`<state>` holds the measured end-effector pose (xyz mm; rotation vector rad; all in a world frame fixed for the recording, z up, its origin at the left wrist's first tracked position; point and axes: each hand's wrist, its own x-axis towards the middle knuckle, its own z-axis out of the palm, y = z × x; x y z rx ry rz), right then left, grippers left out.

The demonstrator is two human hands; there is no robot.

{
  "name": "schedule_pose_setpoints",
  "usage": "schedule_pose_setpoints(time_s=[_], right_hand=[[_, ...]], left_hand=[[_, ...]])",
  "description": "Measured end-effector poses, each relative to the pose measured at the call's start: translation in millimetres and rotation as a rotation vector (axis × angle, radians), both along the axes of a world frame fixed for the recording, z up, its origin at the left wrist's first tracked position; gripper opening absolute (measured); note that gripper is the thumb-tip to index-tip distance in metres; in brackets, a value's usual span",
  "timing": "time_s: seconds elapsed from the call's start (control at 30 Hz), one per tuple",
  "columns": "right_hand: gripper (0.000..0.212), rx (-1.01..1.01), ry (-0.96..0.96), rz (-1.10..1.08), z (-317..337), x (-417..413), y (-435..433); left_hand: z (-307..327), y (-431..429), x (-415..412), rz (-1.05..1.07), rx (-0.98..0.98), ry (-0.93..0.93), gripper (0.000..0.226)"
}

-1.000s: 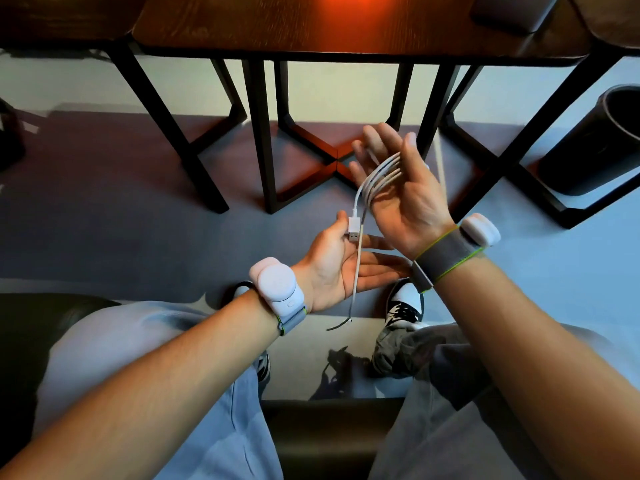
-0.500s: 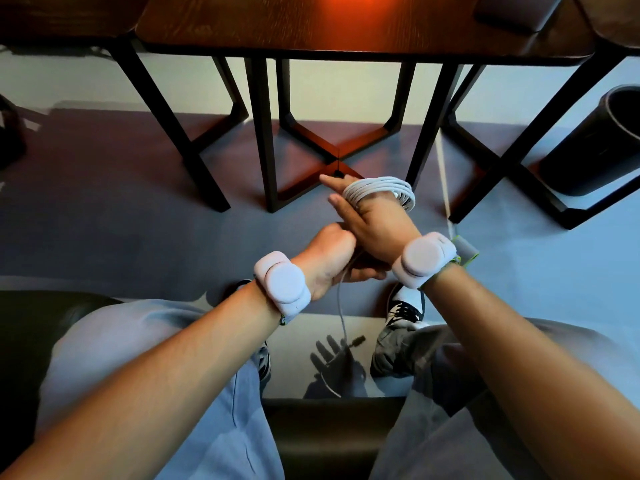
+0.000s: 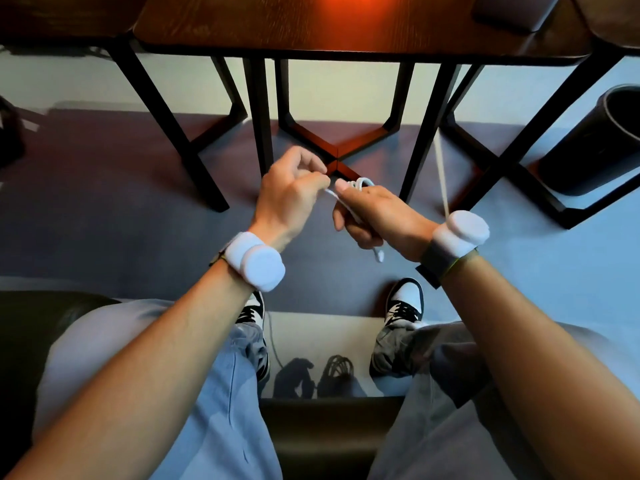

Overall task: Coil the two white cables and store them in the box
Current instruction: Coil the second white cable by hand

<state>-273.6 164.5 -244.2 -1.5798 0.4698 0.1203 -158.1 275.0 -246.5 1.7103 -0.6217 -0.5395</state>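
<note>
My right hand (image 3: 374, 213) grips a coiled white cable (image 3: 360, 184), whose loops show above the knuckles; one plug end (image 3: 380, 255) dangles below the fist. My left hand (image 3: 291, 192) pinches a short stretch of the same cable just left of the coil, fingers curled. Both hands hover above the floor in front of my knees. A second white cable (image 3: 442, 178) hangs down from the table edge at the right. No box can be picked out with certainty.
A dark wooden table (image 3: 346, 26) with black legs stands ahead. A dark flat object (image 3: 512, 12) lies on its far right. A black bin (image 3: 602, 140) sits on the floor at right. My legs and shoes fill the lower view.
My right hand turned and closed into a fist around the coil. My left hand rose from under it and now pinches the cable's free stretch; the hands moved slightly apart.
</note>
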Motion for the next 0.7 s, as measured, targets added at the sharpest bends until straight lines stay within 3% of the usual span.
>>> schedule_pose_setpoints(time_s=[0.1,0.2,0.27,0.37,0.47,0.53,0.63,0.7], right_hand=[[0.049,0.440,-0.085,0.084,8.6,-2.6,-4.0],[0.032,0.648,-0.218,0.156,12.0,-7.8,-6.4],[0.028,0.715,-0.225,0.176,13.3,-10.5,-6.9],[0.028,0.761,-0.192,0.169,14.6,-11.5,-6.8],[0.032,0.656,-0.155,0.138,13.1,-9.1,-3.8],[0.033,0.516,-0.095,0.070,10.0,-5.7,-0.2],[0.028,0.191,-0.031,-0.078,3.0,-3.7,1.2],[0.022,0.051,-0.034,-0.139,-0.2,-4.6,1.1]], left_hand=[[8.4,3.1,-2.2,-0.251,-0.249,0.164,0.044],[5.7,4.0,-10.4,-0.481,-0.207,0.156,0.075],[2.7,4.1,-15.5,-0.564,-0.165,0.115,0.074],[2.7,1.2,-17.8,-0.465,-0.095,-0.054,0.052],[3.8,2.2,-13.4,-0.336,0.031,-0.177,0.026],[1.5,4.5,-10.7,-0.328,0.119,-0.239,0.030],[-3.1,6.8,-8.6,-0.340,0.280,-0.476,0.043],[-6.8,5.9,-6.8,-0.351,0.367,-0.509,0.036]])
